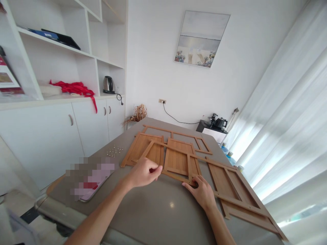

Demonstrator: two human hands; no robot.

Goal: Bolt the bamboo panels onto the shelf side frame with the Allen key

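A big grey surface (153, 211) is carrying a long wooden frame (189, 166), which is lying partly over two flat wooden panels (176, 160). At its near edge, the right hand (201, 192) is pinching the frame between thumb and fingers, while the left hand (146, 172) is making a loose fist, maybe holding something, I cannot tell. Tiny shiny bits (114, 150) are sitting farther left.
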